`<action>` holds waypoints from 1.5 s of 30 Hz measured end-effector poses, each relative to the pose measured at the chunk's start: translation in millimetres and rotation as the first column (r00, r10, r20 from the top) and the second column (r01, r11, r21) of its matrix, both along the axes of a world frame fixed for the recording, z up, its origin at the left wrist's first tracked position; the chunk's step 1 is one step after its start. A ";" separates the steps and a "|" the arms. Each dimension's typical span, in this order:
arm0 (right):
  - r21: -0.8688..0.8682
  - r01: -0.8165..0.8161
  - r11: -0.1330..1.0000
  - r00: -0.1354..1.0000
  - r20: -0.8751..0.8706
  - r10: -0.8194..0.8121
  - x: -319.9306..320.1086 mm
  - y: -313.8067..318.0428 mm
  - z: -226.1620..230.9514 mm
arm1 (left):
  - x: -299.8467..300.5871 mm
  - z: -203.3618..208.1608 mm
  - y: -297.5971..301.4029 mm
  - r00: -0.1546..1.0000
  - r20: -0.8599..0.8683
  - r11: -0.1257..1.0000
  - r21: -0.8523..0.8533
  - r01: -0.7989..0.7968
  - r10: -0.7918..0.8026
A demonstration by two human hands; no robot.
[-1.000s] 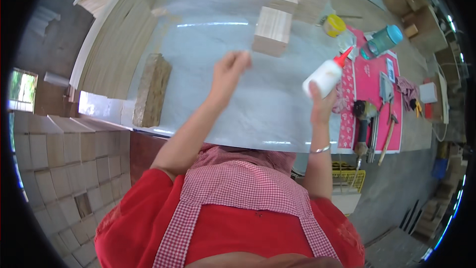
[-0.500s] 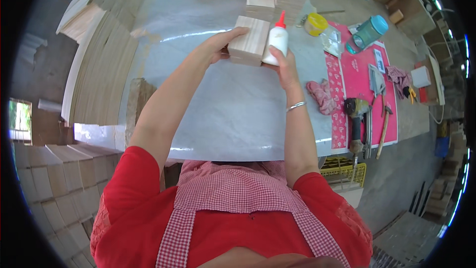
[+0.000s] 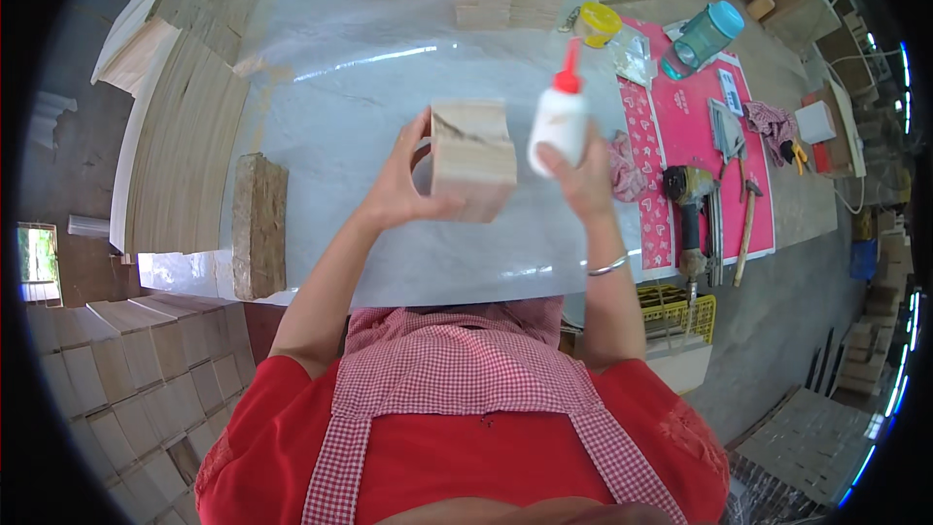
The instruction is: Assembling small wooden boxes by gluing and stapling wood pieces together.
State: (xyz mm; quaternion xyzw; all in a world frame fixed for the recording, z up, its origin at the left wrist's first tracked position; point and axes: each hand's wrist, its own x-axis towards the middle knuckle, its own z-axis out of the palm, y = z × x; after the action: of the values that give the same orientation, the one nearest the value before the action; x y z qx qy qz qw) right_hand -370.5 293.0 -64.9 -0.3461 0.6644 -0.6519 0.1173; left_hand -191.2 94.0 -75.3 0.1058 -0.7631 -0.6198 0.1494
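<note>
My left hand (image 3: 400, 187) is wrapped round the left side of a pale wooden block (image 3: 476, 170), thumb on the near side and fingers behind. A dark streak runs across the block's upper face, and its lower part is blurred. Off to the right, my right hand (image 3: 581, 178) grips a white squeeze bottle (image 3: 558, 128) with a red pointed nozzle, tip upward. Bottle and block are apart. Both are over the grey table (image 3: 360, 126).
Stacked thin boards (image 3: 185, 136) line the left; a rough wooden bar (image 3: 259, 224) lies nearer. More blocks (image 3: 483, 2) stand at the back. On the right a pink mat (image 3: 685, 126) carries a teal bottle (image 3: 702, 39), a power drill (image 3: 690, 190) and a hammer (image 3: 747, 233); a yellow tub (image 3: 597, 25) stands beside it.
The block has come nearer to me and turned, now showing a dark-streaked face. My right hand has drawn the bottle right and nearer, away from the block.
</note>
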 end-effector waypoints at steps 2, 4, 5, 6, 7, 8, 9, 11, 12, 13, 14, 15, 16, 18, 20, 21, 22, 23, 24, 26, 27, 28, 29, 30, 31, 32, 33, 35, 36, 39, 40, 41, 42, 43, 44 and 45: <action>0.128 0.210 0.969 0.974 -0.113 -0.196 -19.8 17.9 21.1 | 16.1 -7.6 12.3 1.000 0.018 0.999 -0.035 -0.010 0.011; 0.270 0.398 0.877 0.917 -0.143 -0.372 -38.3 31.8 40.2 | 27.0 -12.7 22.7 0.999 0.041 0.993 -0.115 -0.015 0.020; 0.393 0.483 0.782 0.872 -0.293 -0.391 -59.6 42.8 33.9 | 27.0 -13.9 24.1 0.999 0.039 0.994 -0.110 -0.017 0.021; 0.487 0.572 0.660 0.813 -0.440 -0.380 -82.2 53.5 22.3 | 23.8 -14.4 22.7 0.998 0.055 0.993 -0.122 -0.004 0.011; 0.487 0.573 0.660 0.812 -0.446 -0.376 -97.7 61.2 15.4 | 20.7 -15.0 21.2 0.998 0.071 0.991 -0.133 0.007 0.003; 0.579 0.617 0.533 0.783 -0.523 -0.338 -111.8 68.2 8.0 | 18.9 -15.6 20.5 0.996 0.086 0.989 -0.145 0.017 -0.004; 0.647 0.653 0.394 0.756 -0.589 -0.285 -123.0 70.2 1.2 | 17.7 -17.8 20.3 0.997 0.082 0.990 -0.144 0.010 0.002; 0.680 0.645 0.349 0.764 -0.586 -0.271 -134.0 67.5 -5.3 | 18.8 -22.5 19.8 0.998 0.062 0.992 -0.123 0.002 0.006; 0.712 0.635 0.299 0.772 -0.578 -0.265 -137.9 66.6 -7.9 | 19.8 -22.8 20.3 0.999 0.052 0.994 -0.113 0.000 0.006; 0.741 0.623 0.248 0.780 -0.569 -0.260 -141.7 66.1 -10.7 | 21.0 -22.5 20.7 0.999 0.049 0.994 -0.113 -0.003 0.008; 0.739 0.626 0.249 0.779 -0.572 -0.259 -145.3 65.9 -13.8 | 21.8 -21.5 21.0 0.998 0.055 0.995 -0.099 0.002 0.003; 0.748 0.608 0.264 0.790 -0.539 -0.292 -150.1 64.5 -17.0 | 21.6 -20.5 20.7 0.998 0.061 0.996 -0.088 0.005 0.001; 0.756 0.591 0.280 0.800 -0.504 -0.326 -155.4 63.0 -20.3 | 21.0 -19.5 20.2 0.998 0.066 0.997 -0.077 0.008 -0.003; 0.759 0.579 0.299 0.804 -0.470 -0.365 -172.4 65.3 -33.0 | 20.8 -22.3 20.1 0.998 0.061 0.997 -0.073 0.010 -0.005; 0.630 0.639 0.442 0.764 -0.452 -0.460 -195.7 70.4 -46.6 | 19.1 -25.2 19.6 0.998 0.058 0.998 -0.059 0.020 -0.017; 0.552 0.665 0.503 0.745 -0.435 -0.506 -207.1 72.5 -52.2 | 17.9 -25.1 19.2 0.998 0.052 0.997 -0.067 0.025 -0.022; 0.548 0.661 0.512 0.748 -0.432 -0.504 -207.2 63.5 -46.4 | 20.4 -26.2 18.8 0.998 0.056 0.998 -0.064 0.018 -0.015; 0.557 0.591 0.583 0.800 -0.313 -0.512 -208.9 55.8 -38.8 | 22.8 -27.1 18.7 0.998 0.062 0.998 -0.062 0.012 -0.008; 0.555 0.517 0.652 0.841 -0.189 -0.507 -210.7 48.1 -31.5 | 24.3 -27.9 18.2 0.998 0.067 0.998 -0.059 0.005 -0.001; 0.538 0.449 0.714 0.865 -0.062 -0.497 -219.8 43.2 -30.2 | 24.3 -24.1 19.5 0.997 0.071 0.998 -0.056 0.009 -0.005; 0.511 0.441 0.737 0.871 -0.046 -0.489 -230.4 44.2 -34.4 | 23.6 -21.1 20.9 0.997 0.076 0.999 -0.047 0.015 -0.012; 0.484 0.434 0.760 0.876 -0.030 -0.481 -241.1 45.3 -38.8 | 22.2 -20.1 21.8 0.996 0.082 0.999 -0.037 0.022 -0.019; 0.457 0.427 0.780 0.881 -0.015 -0.474 -250.7 47.4 -44.0 | 20.2 -21.4 22.0 0.996 0.083 0.999 -0.038 0.028 -0.025; 0.458 0.422 0.782 0.883 -0.009 -0.470 -252.2 42.2 -45.0 | 21.4 -23.8 21.3 0.997 0.076 0.999 -0.019 0.025 -0.024; 0.474 0.408 0.780 0.884 0.011 -0.468 -254.2 38.3 -45.3 | 21.9 -25.3 20.6 0.997 0.069 1.000 0.000 0.024 -0.024; 0.490 0.395 0.777 0.883 0.030 -0.468 -256.4 35.6 -45.0 | 22.0 -27.0 20.4 0.998 0.061 1.000 0.019 0.024 -0.025; 0.505 0.382 0.774 0.882 0.050 -0.468 -258.6 33.8 -44.4 | 22.1 -28.6 20.5 0.998 0.066 1.000 0.018 0.024 -0.025; 0.539 0.357 0.763 0.887 0.061 -0.458 -261.3 31.5 -40.0 | 23.7 -27.3 21.3 0.996 0.090 1.000 0.026 0.009 -0.011; 0.570 0.334 0.751 0.892 0.067 -0.447 -261.5 30.1 -36.8 | 24.6 -25.6 21.7 0.995 0.102 1.000 0.031 0.000 -0.003; 0.598 0.294 0.746 0.907 0.072 -0.415 -267.2 30.4 -32.5 | 24.2 -19.5 22.1 0.994 0.108 1.000 0.013 0.005 -0.007; 0.593 0.280 0.755 0.918 0.065 -0.391 -271.8 32.2 -31.7 | 23.8 -19.0 22.4 0.994 0.107 1.000 0.005 0.008 -0.008; 0.589 0.264 0.763 0.929 0.057 -0.366 -276.0 33.6 -31.6 | 23.7 -19.7 22.5 0.994 0.110 1.000 0.005 0.009 -0.010; 0.590 0.263 0.763 0.929 0.060 -0.366 -280.2 34.4 -32.1 | 23.9 -20.6 22.5 0.994 0.104 1.000 0.004 0.010 -0.010; 0.591 0.249 0.767 0.937 0.053 -0.344 -284.7 34.9 -32.6 | 24.2 -21.5 22.5 0.995 0.099 1.000 0.002 0.009 -0.010; 0.592 0.234 0.771 0.946 0.045 -0.322 -288.6 35.6 -32.6 | 24.4 -22.1 22.5 0.996 0.092 1.000 0.001 0.009 -0.009; 0.593 0.219 0.775 0.954 0.038 -0.299 -293.0 37.5 -34.3 | 24.7 -21.7 22.4 0.995 0.096 1.000 0.001 0.007 -0.008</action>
State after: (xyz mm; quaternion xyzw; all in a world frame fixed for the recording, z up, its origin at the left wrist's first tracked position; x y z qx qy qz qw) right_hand -663.5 330.5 -99.2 -0.1556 0.8639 -0.4480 0.1695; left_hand -166.5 116.5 -97.0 0.1325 -0.7695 -0.6149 0.1103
